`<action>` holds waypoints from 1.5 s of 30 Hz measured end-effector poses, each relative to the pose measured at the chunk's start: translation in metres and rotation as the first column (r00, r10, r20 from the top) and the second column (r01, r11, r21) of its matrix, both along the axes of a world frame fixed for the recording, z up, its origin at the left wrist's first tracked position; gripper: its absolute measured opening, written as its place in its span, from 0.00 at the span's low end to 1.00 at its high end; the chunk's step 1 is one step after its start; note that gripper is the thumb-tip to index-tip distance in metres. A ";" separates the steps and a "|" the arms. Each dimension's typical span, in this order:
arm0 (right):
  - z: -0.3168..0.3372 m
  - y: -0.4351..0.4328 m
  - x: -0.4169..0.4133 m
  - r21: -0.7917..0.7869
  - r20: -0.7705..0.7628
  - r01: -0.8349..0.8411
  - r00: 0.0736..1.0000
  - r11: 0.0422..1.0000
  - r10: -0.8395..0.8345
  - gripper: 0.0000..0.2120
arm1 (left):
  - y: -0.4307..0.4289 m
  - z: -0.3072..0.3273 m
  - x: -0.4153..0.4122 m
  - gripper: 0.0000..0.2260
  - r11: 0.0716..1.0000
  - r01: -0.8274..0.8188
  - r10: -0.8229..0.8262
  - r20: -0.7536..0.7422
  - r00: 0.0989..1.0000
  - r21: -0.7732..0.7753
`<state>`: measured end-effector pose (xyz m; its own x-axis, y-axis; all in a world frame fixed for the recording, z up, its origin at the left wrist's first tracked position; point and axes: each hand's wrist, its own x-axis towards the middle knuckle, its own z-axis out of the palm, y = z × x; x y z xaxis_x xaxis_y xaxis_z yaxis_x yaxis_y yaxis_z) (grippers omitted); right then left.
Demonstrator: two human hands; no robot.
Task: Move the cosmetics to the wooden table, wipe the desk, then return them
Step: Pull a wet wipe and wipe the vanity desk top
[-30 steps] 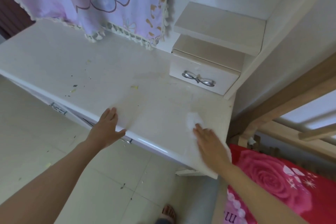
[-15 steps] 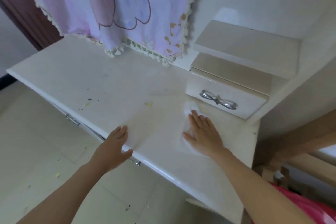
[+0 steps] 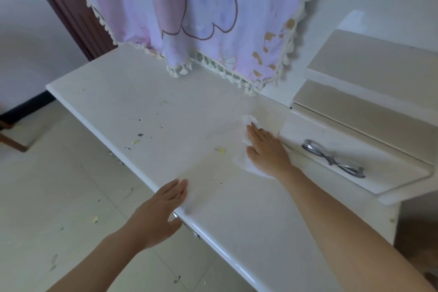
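R hand (image 3: 266, 152) flat, fingers straight and together, palm down, pressing a white wipe (image 3: 244, 164) onto the desk (image 3: 142, 106). No curl, not pinching it. Wipe sticks out past my fingertips and by the thumb side; it sits at the back-right of the desktop, just beside the small drawer unit (image 3: 369, 173). Pinky edge of the hand is near the drawer front's corner; can't tell if touching.

L hand (image 3: 161, 211) also flat and holding nothing, fingers straight, laid on the desk's rounded front edge, thumb hanging below the edge.

Desktop is white, glossy, w/ dark specks and yellowish bits left of centre. One yellow scrap (image 3: 220, 150) lies just left of the wipe, apart from it.

Drawer unit has a silver bow-shaped handle (image 3: 331, 159), w/ a shelf (image 3: 379, 66) above. Pink/lilac cloth w/ tassel trim (image 3: 201, 7) hangs over the back of the desk. Tiled floor (image 3: 47, 185) on the left has scattered bits. Dark brown door (image 3: 66, 7) top left.
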<state>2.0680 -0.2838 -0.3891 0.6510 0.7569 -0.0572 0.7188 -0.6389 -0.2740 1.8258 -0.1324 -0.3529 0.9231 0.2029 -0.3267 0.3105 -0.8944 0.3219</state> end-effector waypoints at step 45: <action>-0.009 0.122 -0.039 -0.041 0.141 0.249 0.960 0.968 -0.241 0.37 | 0.225 -0.028 0.002 0.22 0.914 -0.390 0.354 0.248 0.902 0.111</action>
<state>2.0294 -0.1619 -0.3978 0.8208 0.5712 0.0042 0.5658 -0.8119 -0.1439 1.8282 0.0923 -0.3811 0.8143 0.5770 -0.0632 0.5685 -0.7709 0.2873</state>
